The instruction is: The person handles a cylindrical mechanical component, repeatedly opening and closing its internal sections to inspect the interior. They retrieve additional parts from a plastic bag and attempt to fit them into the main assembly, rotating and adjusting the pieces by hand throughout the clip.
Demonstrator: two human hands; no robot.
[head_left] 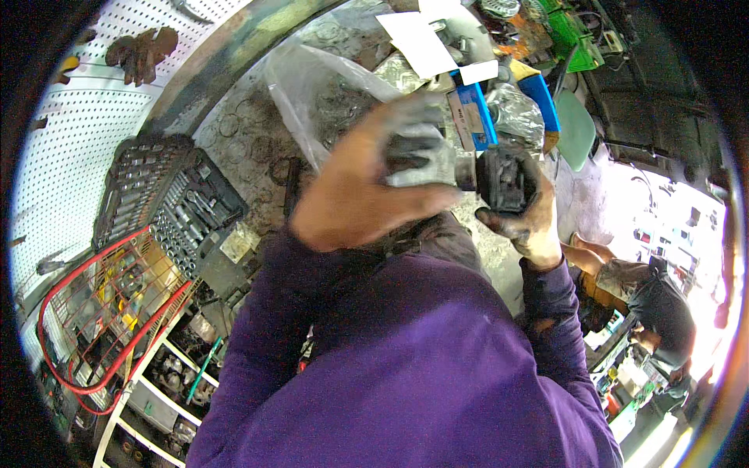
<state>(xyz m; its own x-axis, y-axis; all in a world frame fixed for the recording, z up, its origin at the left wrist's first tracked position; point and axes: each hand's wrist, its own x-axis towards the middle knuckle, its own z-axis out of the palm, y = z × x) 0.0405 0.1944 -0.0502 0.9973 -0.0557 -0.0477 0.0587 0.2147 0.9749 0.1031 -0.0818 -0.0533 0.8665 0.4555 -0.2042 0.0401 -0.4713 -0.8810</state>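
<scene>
Crowded bench all round: open socket set case (168, 203) lying to the left, lid propped up, rows of sockets showing. Red wire basket (109, 312) below it, hard against white shelving (152, 398). White pegboard (86, 117) up the left edge, a brown glove (140, 53) hanging on it. Clear plastic bag (328, 86) rumpled across the stained worktop (250, 136), right behind the hands. Blue and white boxes (473, 115) stacked just past the knuckles, white paper sheets (421, 43) further back, a green crate (573, 31) at the far rim. Another person (655, 304) crouching low at the right, well apart from the work.

Little free surface: bag and boxes closing in from behind, socket case fencing off the left. Only open ground is the bright floor strip at the far right.

Both purple-sleeved forearms raised from the lower edge, elbows bent, hands lifted close in front of the chest. Left hand (374, 175) back-on to the camera, greasy fingers curled tight, clamped round the grey end of a dark metal part (499, 179). Right hand (530, 222) cupped beneath, grimy fingers wrapped up around the black end, gripping it too. Part held level between the two hands, clear above the worktop, just in front of the blue boxes.
</scene>
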